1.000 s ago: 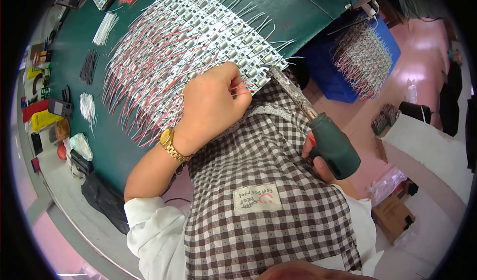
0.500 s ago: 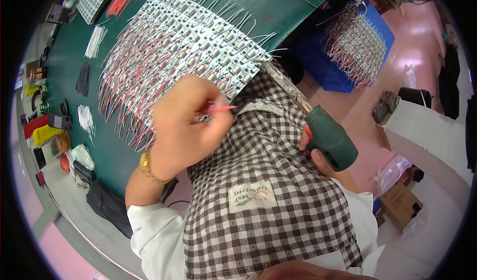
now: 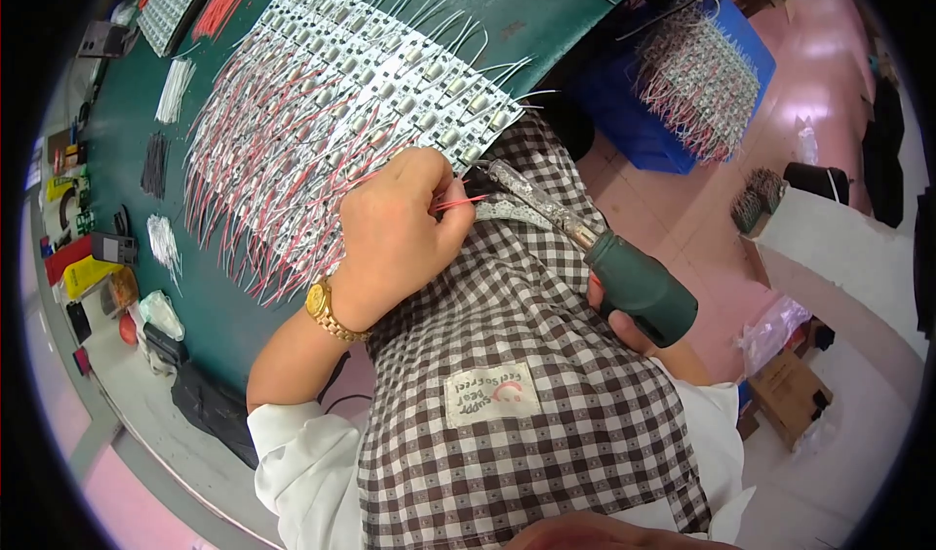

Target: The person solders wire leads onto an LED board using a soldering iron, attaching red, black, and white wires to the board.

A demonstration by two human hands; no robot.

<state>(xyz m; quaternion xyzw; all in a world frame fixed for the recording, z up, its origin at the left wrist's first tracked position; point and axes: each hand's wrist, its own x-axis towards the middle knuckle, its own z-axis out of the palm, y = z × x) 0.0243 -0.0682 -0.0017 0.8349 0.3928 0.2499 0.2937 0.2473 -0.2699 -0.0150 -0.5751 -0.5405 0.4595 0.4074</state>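
My left hand (image 3: pixel 395 233) is closed in a pinch at the near edge of a white circuit board panel (image 3: pixel 395 70). A thin red wire (image 3: pixel 472 202) sticks out to the right from between its thumb and forefinger. Rows of small components cover the panel, and many red and white wires stand up from it. My right hand (image 3: pixel 636 332) grips a soldering iron (image 3: pixel 642 285) by its thick green handle; the handle hides part of the fingers. The iron's worn metal tip reaches the panel's near right corner, close to the red wire; whether they touch I cannot tell.
On the green table (image 3: pixel 219 292) lie bundles of red wires (image 3: pixel 223 4), white wires (image 3: pixel 175 90), black wires (image 3: pixel 154 165) and short white wires (image 3: pixel 164 243). Another panel (image 3: pixel 175 4) is at the far left. A blue bin (image 3: pixel 624 126) with wired boards stands right of the table.
My left hand has moved right, bringing the red wire nearer the iron. The iron's tip has come down and left toward it. The panel has shifted slightly left in view.
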